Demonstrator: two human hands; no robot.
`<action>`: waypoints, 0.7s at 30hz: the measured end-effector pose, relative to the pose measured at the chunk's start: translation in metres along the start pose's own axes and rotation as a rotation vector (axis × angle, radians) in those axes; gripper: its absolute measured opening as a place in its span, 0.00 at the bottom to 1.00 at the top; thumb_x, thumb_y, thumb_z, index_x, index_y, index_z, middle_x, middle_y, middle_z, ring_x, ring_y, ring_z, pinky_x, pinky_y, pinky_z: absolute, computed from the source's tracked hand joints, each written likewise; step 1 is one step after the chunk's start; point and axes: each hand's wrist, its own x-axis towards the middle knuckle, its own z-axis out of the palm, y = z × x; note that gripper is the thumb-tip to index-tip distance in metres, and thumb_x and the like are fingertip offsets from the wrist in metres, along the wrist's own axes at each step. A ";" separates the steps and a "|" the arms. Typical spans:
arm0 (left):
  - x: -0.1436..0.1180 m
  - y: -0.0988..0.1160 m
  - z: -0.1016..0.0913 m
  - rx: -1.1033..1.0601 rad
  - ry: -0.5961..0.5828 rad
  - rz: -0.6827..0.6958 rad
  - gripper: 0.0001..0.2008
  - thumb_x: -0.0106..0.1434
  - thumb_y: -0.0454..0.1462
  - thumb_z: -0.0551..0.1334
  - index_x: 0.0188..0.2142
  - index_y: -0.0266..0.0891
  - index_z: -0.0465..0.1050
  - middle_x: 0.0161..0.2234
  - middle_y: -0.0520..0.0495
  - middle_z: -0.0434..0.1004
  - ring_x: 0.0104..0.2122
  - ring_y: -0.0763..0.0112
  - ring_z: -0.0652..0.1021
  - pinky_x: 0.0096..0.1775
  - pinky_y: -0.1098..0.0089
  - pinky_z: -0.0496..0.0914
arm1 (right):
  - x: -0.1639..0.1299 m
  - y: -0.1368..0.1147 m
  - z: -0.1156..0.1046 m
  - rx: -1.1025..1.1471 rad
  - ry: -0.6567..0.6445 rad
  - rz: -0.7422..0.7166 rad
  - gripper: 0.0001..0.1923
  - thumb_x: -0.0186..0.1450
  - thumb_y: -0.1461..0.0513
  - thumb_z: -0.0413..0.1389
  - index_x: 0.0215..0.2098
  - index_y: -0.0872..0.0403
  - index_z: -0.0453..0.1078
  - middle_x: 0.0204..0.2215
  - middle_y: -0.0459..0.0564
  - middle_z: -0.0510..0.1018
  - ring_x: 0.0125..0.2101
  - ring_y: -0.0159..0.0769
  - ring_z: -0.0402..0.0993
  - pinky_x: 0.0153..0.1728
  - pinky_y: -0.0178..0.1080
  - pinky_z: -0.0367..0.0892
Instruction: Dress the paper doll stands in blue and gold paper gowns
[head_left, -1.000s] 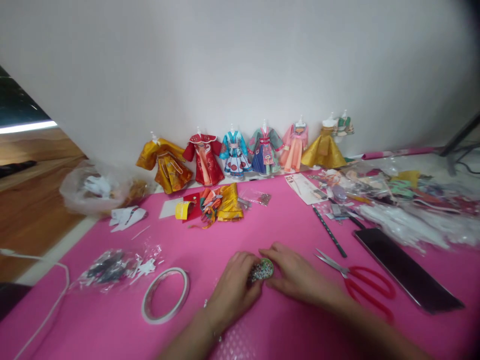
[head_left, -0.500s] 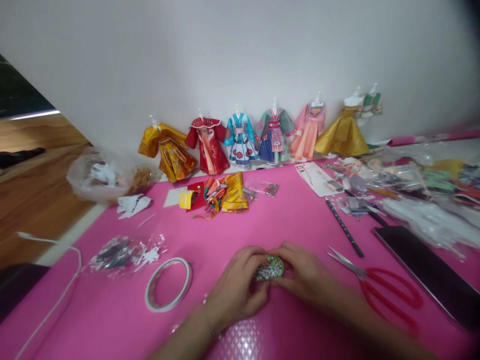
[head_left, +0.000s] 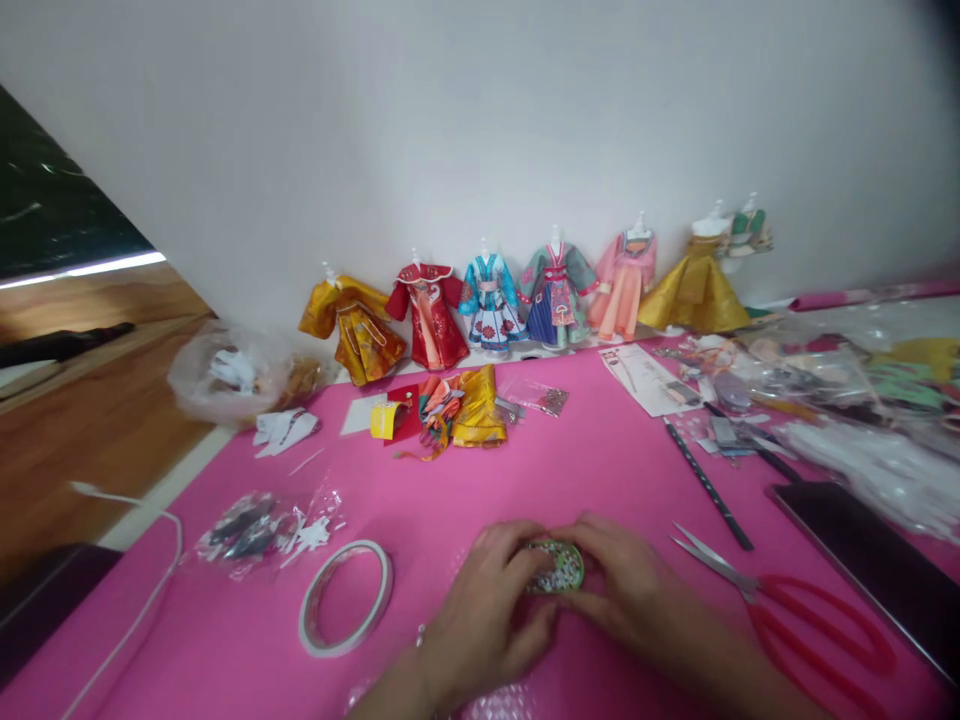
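Between my hands, low in the middle of the head view, is a small round box (head_left: 564, 571) with a green rim. It is full of tiny pale, speckled bits that look like beads. My right hand (head_left: 616, 572) grips the box from the right, thumb in front and fingers behind. From the left, my left hand (head_left: 495, 590) closes around the other side, its index finger bent over the contents. Whether that fingertip pinches any of the bits is hidden. Bubble wrap (head_left: 495, 703) lies partly under my left wrist on the pink table cover (head_left: 600, 450).
A tape roll (head_left: 346, 600) lies left of my hands. Red-handled scissors (head_left: 750, 585), a black pencil (head_left: 709, 485) and a dark tablet (head_left: 870, 560) lie right. Folded fabric (head_left: 480, 408) sits ahead. Doll dresses (head_left: 491, 303) stand along the wall. Plastic bags (head_left: 862, 450) crowd the right.
The whole view has shifted, so the scene sits lower and mostly a little farther right. Both hands still hold the round box, with little change in the grip.
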 end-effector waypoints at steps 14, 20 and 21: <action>-0.003 -0.008 0.009 -0.132 0.019 -0.036 0.23 0.54 0.24 0.61 0.49 0.41 0.65 0.46 0.45 0.72 0.47 0.65 0.72 0.49 0.65 0.70 | 0.002 0.005 0.009 -0.006 -0.024 0.052 0.18 0.58 0.60 0.64 0.47 0.45 0.72 0.39 0.50 0.77 0.41 0.44 0.74 0.41 0.43 0.68; -0.002 -0.007 0.010 -0.106 0.010 -0.075 0.20 0.54 0.24 0.61 0.46 0.41 0.66 0.44 0.46 0.73 0.45 0.65 0.73 0.48 0.65 0.70 | -0.002 0.013 0.017 -0.022 0.057 0.020 0.22 0.58 0.61 0.63 0.51 0.47 0.69 0.45 0.53 0.77 0.46 0.46 0.73 0.48 0.45 0.66; -0.002 -0.007 0.011 -0.104 0.012 -0.078 0.20 0.54 0.24 0.61 0.45 0.41 0.66 0.43 0.45 0.73 0.44 0.65 0.73 0.47 0.65 0.70 | -0.002 0.013 0.017 -0.024 0.055 0.017 0.22 0.58 0.61 0.63 0.51 0.48 0.69 0.44 0.53 0.77 0.46 0.46 0.73 0.48 0.45 0.67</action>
